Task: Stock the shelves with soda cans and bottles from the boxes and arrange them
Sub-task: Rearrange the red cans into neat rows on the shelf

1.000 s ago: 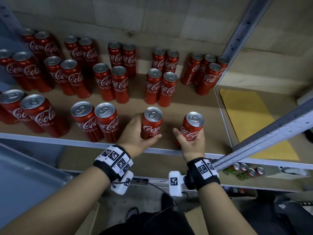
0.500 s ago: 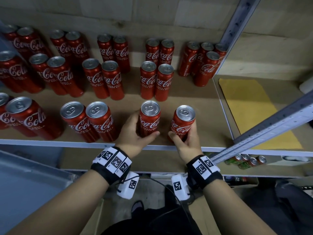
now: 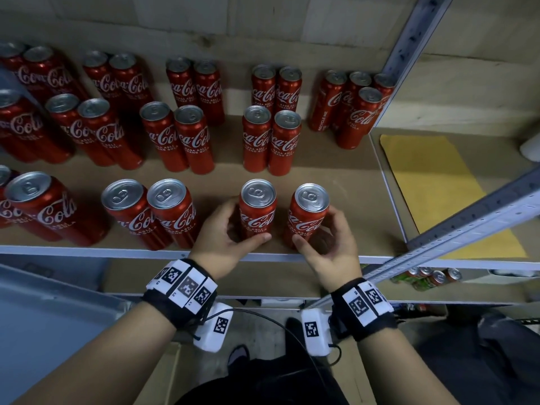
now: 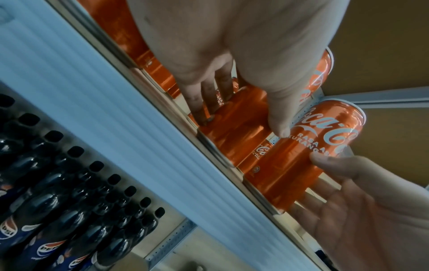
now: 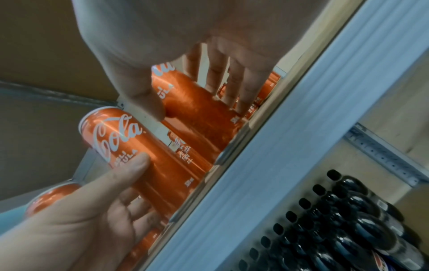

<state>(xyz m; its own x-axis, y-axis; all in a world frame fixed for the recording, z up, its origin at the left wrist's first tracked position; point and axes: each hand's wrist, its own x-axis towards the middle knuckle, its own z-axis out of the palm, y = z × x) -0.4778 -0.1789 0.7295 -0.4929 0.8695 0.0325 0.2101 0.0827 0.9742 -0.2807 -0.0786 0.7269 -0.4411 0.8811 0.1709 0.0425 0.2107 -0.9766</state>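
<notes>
Item: two slim red cola cans, upright at the shelf's front edge, right of centre, a gap between them. The left can (image 3: 257, 213) is held by the left hand (image 3: 225, 244), thumb in front, fingers curled behind. The right can (image 3: 307, 216) is held by the right hand (image 3: 330, 249), fingers loosely curved around it.

Risk, as judged: both cans stand close to the front lip (image 3: 87, 249); a nudge on letting go could tip one off, or topple the neighbouring pair (image 3: 152, 214).

Surface: brown board shelf (image 3: 336, 173) on a grey metal frame, red cans paired in rows to the back edge. Surroundings: yellow sheet (image 3: 438, 185) on the adjoining shelf; dark cola bottles (image 4: 58, 210) on the tier below; plain wall behind.
</notes>
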